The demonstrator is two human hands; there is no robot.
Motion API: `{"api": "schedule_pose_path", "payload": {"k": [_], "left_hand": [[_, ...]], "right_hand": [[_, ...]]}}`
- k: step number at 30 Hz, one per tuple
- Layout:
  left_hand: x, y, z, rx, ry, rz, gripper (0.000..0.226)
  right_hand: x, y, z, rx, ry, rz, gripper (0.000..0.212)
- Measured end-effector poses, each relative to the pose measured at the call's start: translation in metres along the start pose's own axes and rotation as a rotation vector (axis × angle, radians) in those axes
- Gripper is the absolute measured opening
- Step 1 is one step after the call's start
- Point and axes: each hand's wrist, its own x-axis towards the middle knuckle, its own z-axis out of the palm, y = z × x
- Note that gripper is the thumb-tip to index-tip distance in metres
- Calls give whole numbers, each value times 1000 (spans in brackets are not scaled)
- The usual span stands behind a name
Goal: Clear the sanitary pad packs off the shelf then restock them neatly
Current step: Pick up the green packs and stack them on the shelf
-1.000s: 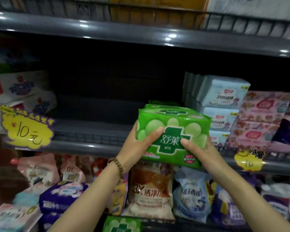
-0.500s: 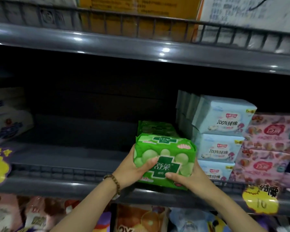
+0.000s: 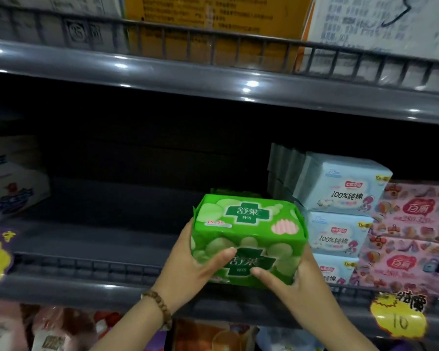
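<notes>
restocking stage, judged early. both hands grip one green pad pack (image 3: 249,239) just left of the pale blue pack stack (image 3: 340,216). the left hand (image 3: 188,269) clasps its left end, thumb across the front face. the right hand (image 3: 297,287) clasps its lower right corner, thumb likewise in front. the pack is at the front rail of the shelf (image 3: 86,249); whether it already rests there cannot be told. directly behind it, also left of the stack, a second green pack (image 3: 223,191) is partly visible. further left of the stack the shelf floor shows bare, so clearing appears done and most refilling remains.
</notes>
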Motion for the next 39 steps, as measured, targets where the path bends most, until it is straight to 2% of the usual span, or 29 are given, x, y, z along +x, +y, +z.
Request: {"api": "schedule_pose_path", "payload": {"k": [4,7,9,11,12,14,16,18,20,21,23,24,26,29,36,39], "left_hand": [[26,0,-23,-31,87,61,91],[65,-17,-34,-37,141,52,92],[96,-27,-33,-41,131,21,83],[121,-36,-25,-18,86,-19,69],[130,-41,-21,5,53,-38,70],[143,-54,-13,31,-8,-15,84],[149,-66,-14,50,-63,53,103],[153,-68,-20,168,-84,123,111],[151,-66,-27,386,-53,166,105],[149,-66,-30,482,-51,180,102],[149,-66,-29,586,-77,178,97],[151,-68,-29,611,-79,175,96],[161,-70,-27,658,-67,182,97],[177,-75,-24,657,-37,240,97],[194,-91,-26,525,-57,250,91],[192,-96,-21,571,-107,191,74]], "right_hand": [[35,-19,16,-58,-2,-88,88],[77,-19,27,-92,23,-132,78],[106,-9,30,-113,69,-133,75],[126,6,31,-76,97,-93,82],[133,15,30,-63,96,-64,86],[142,29,29,-84,69,28,94],[145,39,28,-98,75,63,93],[145,39,27,-141,124,-36,92],[136,32,28,-274,132,-116,91],[130,28,28,-340,113,-159,82],[118,27,29,-537,-28,-227,57],[114,28,30,-644,-115,-224,62],[116,30,28,-753,-246,-110,76],[130,19,25,-670,-332,103,82],[155,24,34,-632,-426,241,61],[168,36,36,-611,-433,295,62]]}}
